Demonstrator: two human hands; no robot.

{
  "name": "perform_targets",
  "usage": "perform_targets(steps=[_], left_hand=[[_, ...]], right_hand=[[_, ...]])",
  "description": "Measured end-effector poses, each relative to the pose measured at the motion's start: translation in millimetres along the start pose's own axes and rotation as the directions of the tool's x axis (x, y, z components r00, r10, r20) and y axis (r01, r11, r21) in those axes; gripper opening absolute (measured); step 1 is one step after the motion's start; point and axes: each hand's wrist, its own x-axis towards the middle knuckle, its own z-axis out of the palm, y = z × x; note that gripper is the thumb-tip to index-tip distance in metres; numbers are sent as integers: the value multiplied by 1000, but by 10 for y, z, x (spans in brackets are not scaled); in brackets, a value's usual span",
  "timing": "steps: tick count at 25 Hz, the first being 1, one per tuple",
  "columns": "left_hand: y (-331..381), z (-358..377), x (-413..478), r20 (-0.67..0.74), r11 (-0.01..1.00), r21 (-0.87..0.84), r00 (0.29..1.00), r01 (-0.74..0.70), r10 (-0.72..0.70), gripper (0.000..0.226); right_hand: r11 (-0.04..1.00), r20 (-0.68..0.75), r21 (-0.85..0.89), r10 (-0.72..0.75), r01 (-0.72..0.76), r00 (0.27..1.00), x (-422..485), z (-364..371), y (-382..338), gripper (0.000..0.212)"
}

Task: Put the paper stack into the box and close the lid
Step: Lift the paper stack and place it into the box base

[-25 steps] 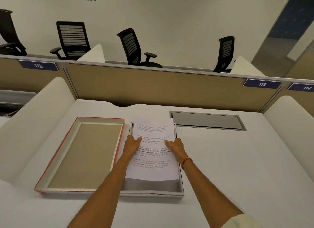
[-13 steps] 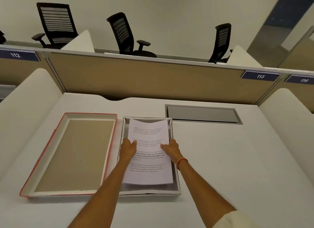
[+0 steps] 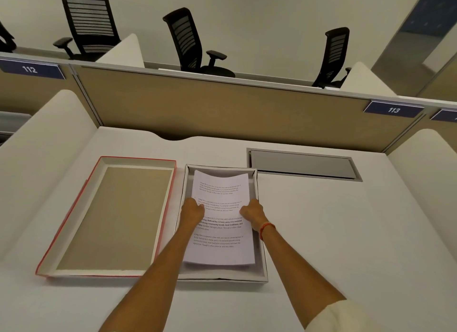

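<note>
A white paper stack [image 3: 221,242] with printed text sits inside the shallow grey box [image 3: 261,269] at the middle of the desk. Its far end curls up against the box's far wall. My left hand [image 3: 192,211] grips the stack's left edge and my right hand [image 3: 252,212], with an orange band at the wrist, grips its right edge. The red-edged lid [image 3: 111,218] lies upside down just left of the box, its brown inside facing up.
A grey cable hatch [image 3: 303,165] is set into the white desk [image 3: 346,232] behind and right of the box. A tan partition [image 3: 222,109] closes the far side, and white curved dividers stand at left and right. Black office chairs stand beyond the partition.
The stack has sunk lower into the box with both hands on its edges. The camera has tilted, so the desk sits differently in the frame.
</note>
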Motion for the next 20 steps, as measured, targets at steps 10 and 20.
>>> perform_targets(steps=[10, 20], left_hand=[[37, -51, 4, 58, 1000, -11, 998, -4, 4, 8], [142, -93, -55, 63, 999, 49, 998, 16, -19, 6]], right_hand=[[1000, -27, 9, 26, -25, 999, 58, -77, -5, 5], [990, 76, 90, 102, -108, 992, 110, -193, -24, 21]])
